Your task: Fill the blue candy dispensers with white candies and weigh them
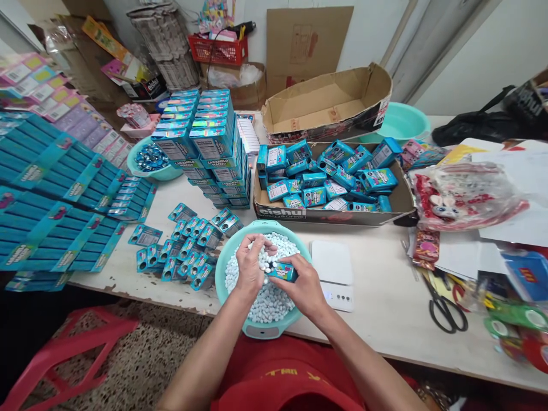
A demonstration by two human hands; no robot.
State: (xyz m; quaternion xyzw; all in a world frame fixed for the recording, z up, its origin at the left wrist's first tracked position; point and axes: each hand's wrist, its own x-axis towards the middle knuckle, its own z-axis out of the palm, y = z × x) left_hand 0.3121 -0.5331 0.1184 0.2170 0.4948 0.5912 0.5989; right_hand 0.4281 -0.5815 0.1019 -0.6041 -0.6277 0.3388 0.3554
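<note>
A turquoise basin (306, 257) full of small white candies (265, 305) stands at the table's front edge. Over it, my right hand (303, 283) grips a small blue box (283, 271) lying on its side, its end toward my left hand. My left hand (251, 265) is curled around some white candies at that end of the box. Left of the basin stand several small blue boxes (188, 246) with round holes in their tops. A white scale (331, 262) lies right of the basin.
Behind the basin, a cardboard carton (334, 217) holds many blue boxes. Stacked blue display boxes (214, 148) rise at back left, beside a bowl (171, 171) of wrapped pieces. Black scissors (447, 311), tape rolls and a plastic bag (471, 197) lie at right. A red stool (72, 354) is lower left.
</note>
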